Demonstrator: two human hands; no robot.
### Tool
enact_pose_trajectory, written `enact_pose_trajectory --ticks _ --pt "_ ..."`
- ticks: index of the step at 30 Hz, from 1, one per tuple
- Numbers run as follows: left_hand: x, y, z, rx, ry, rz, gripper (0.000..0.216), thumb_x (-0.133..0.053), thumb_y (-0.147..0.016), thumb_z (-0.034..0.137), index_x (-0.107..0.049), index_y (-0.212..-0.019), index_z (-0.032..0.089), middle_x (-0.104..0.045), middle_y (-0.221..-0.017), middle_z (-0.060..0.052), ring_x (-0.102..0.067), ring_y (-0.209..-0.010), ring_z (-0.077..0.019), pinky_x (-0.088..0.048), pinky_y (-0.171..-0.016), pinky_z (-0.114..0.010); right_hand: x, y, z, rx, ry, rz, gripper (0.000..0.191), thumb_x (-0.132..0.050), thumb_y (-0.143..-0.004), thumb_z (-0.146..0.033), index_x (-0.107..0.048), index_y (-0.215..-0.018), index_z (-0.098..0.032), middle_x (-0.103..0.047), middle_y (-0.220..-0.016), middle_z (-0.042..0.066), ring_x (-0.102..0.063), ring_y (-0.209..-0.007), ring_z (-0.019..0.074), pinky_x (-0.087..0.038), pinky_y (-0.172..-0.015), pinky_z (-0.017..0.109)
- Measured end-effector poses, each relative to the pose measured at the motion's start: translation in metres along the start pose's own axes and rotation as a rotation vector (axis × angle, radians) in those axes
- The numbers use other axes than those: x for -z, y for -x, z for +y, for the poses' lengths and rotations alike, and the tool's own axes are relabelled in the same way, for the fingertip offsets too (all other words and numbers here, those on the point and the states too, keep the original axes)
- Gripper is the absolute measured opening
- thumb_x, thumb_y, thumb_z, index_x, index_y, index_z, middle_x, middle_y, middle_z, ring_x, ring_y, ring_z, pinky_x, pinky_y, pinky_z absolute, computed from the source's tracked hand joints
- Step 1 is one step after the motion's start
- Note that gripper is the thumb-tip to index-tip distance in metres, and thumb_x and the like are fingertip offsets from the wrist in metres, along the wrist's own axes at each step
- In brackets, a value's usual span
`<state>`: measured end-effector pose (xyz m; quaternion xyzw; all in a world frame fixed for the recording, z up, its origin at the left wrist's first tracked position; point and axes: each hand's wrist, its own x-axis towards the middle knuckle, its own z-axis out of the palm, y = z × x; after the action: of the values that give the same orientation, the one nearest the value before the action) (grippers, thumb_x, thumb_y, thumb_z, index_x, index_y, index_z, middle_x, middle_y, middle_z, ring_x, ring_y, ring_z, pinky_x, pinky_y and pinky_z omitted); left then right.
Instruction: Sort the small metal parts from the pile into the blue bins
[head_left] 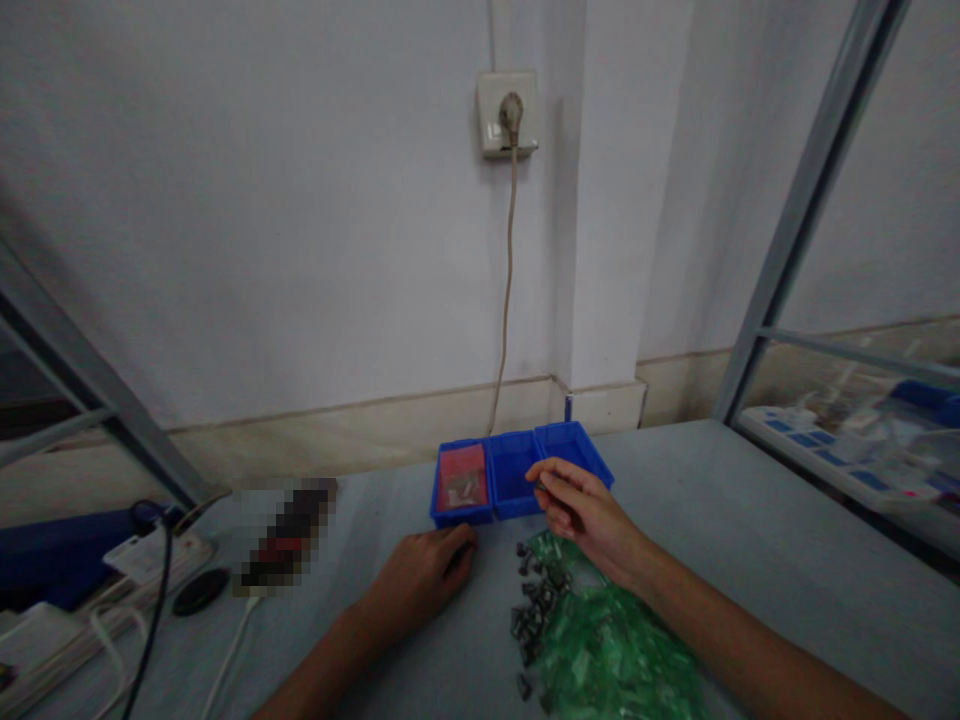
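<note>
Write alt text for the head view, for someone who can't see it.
A person's right hand pinches what looks like a small dark part near three blue bins, the leftmost bin holding red material. The left hand rests on the grey table, left of a green plastic bag and loose dark pieces.

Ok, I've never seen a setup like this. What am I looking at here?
There's no machine here, just a person's bare left hand and right hand. This single picture comes from a camera worn on their head, facing forward and down. On the grey table stand three blue bins in a row; the left one holds something red. Nearer lie a green plastic bag and loose dark pieces. The right hand pinches a small item, too blurred to name; the left rests loosely curled.
</note>
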<state>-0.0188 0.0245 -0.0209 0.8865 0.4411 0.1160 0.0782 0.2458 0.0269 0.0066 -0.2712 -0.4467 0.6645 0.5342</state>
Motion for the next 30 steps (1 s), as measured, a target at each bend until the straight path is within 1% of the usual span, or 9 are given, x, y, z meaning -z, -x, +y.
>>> enact_pose_trajectory --ticks 5,12,17,20,23,25,28,30 --pt "0.0007 0.0003 0.0005 0.006 -0.004 0.004 0.016 -0.047 -0.100 0.025 -0.061 -0.106 0.026 -0.074 -0.093 -0.002 -0.068 -0.075 -0.0174 -0.045 -0.068 -0.025 -0.0012 0.0001 -0.0013 0.003 0.005 -0.002 0.025 -0.073 -0.089 -0.042 -0.071 -0.100 -0.020 -0.056 -0.072 -0.001 -0.031 -0.048 0.0051 -0.019 -0.043 0.021" --pt "0.0004 0.0000 -0.0002 0.003 -0.001 0.001 0.016 -0.046 -0.099 0.026 -0.061 -0.106 0.025 -0.074 -0.093 -0.002 -0.068 -0.074 -0.0164 -0.046 -0.069 -0.024 -0.0027 0.0012 -0.0009 0.010 0.041 -0.022 0.030 -0.075 -0.087 -0.045 -0.071 -0.102 -0.020 -0.057 -0.074 0.000 -0.033 -0.049 0.0054 -0.021 -0.043 0.021" --pt "-0.0013 -0.0003 -0.0005 0.006 -0.017 0.006 0.016 -0.046 -0.100 0.027 -0.061 -0.106 0.025 -0.074 -0.091 -0.002 -0.068 -0.074 -0.0168 -0.045 -0.068 -0.024 -0.0019 0.0015 0.0009 0.037 0.073 -0.020 0.029 -0.075 -0.087 -0.042 -0.070 -0.107 -0.020 -0.060 -0.081 0.001 -0.034 -0.049 0.0054 -0.022 -0.043 0.021" --pt "-0.0026 -0.0003 -0.0012 0.002 -0.007 0.020 0.016 -0.046 -0.100 0.027 -0.061 -0.106 0.025 -0.074 -0.091 -0.002 -0.068 -0.075 -0.0170 -0.046 -0.068 -0.025 -0.0014 0.0016 0.0010 0.059 0.102 -0.004 0.030 -0.079 -0.084 -0.039 -0.070 -0.108 -0.023 -0.060 -0.088 0.000 -0.034 -0.050 0.0050 -0.024 -0.044 0.022" --pt "-0.0023 -0.0002 -0.0011 -0.002 -0.008 0.014 0.016 -0.046 -0.100 0.026 -0.061 -0.105 0.025 -0.073 -0.091 -0.002 -0.069 -0.076 -0.0175 -0.046 -0.069 -0.025 -0.0001 0.0010 0.0010 0.106 0.212 0.033 0.031 -0.081 -0.081 -0.038 -0.071 -0.107 -0.025 -0.060 -0.093 0.000 -0.037 -0.051 0.0060 -0.026 -0.044 0.023" --pt "-0.0013 0.0000 -0.0007 -0.002 -0.007 0.006 0.015 -0.046 -0.100 0.026 -0.061 -0.105 0.025 -0.074 -0.092 -0.002 -0.068 -0.075 -0.0173 -0.046 -0.069 -0.025 0.0013 0.0002 0.0014 0.169 0.329 0.071 0.029 -0.081 -0.081 -0.038 -0.071 -0.105 -0.025 -0.061 -0.090 0.000 -0.040 -0.054 0.0084 -0.028 -0.046 0.024" --pt "0.0001 0.0004 0.0000 -0.001 -0.004 0.003 0.015 -0.047 -0.100 0.025 -0.060 -0.106 0.026 -0.074 -0.094 -0.002 -0.068 -0.075 -0.0169 -0.045 -0.069 -0.025 0.0033 -0.0011 0.0026 0.275 0.482 0.113 0.026 -0.081 -0.081 -0.035 -0.072 -0.104 -0.025 -0.063 -0.086 0.001 -0.045 -0.060 0.0120 -0.034 -0.053 0.026" --pt "0.0004 0.0006 0.0001 -0.001 -0.002 0.004 0.015 -0.047 -0.100 0.025 -0.060 -0.106 0.026 -0.074 -0.095 -0.002 -0.068 -0.075 -0.0168 -0.045 -0.068 -0.025 0.0037 -0.0016 0.0033 0.301 0.516 0.103 0.027 -0.082 -0.080 -0.032 -0.072 -0.104 -0.025 -0.064 -0.087 0.001 -0.047 -0.063 0.0131 -0.036 -0.057 0.027"
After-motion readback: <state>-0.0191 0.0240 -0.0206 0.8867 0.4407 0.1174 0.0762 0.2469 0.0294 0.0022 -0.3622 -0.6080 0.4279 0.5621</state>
